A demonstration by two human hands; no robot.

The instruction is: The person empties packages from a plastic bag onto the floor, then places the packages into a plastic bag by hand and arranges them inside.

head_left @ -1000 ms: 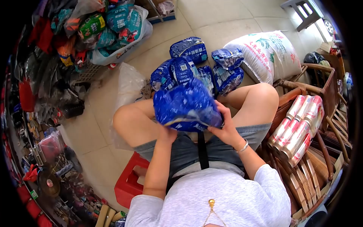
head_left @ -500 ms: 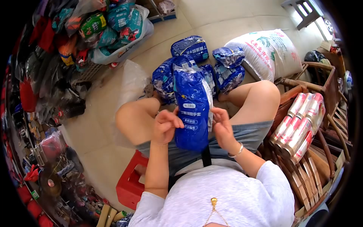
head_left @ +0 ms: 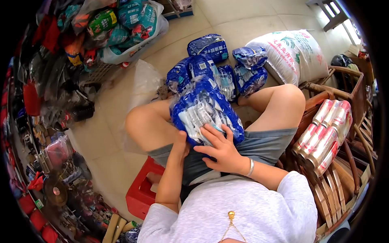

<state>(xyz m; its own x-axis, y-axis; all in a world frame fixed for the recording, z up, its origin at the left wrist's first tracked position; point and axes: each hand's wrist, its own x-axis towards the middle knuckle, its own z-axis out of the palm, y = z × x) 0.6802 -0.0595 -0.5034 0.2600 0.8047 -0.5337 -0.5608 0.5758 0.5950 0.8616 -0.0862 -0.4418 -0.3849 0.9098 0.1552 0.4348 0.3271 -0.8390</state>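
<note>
A blue plastic pack of gloves (head_left: 204,106) rests over my lap with its clear window side up, showing white and grey layers inside. My left hand (head_left: 182,145) grips its lower left edge, with the fingers partly hidden behind the pack. Across the lower part of the window my right hand (head_left: 222,149) lies flat, fingers spread and touching the plastic. Beyond this pack, several similar blue packs (head_left: 208,47) sit on the floor between and past my feet.
A white printed sack (head_left: 292,56) stands at the back right. Shrink-wrapped cans (head_left: 322,135) rest on a wooden chair (head_left: 336,190) at my right. A red stool (head_left: 142,193) is at my left, near crumpled clear plastic (head_left: 144,83). Bagged goods (head_left: 135,24) fill the far left.
The pack has turned from its printed blue face to its clear window side. My right hand has moved from its right edge onto its front; my left hand stays near the left edge.
</note>
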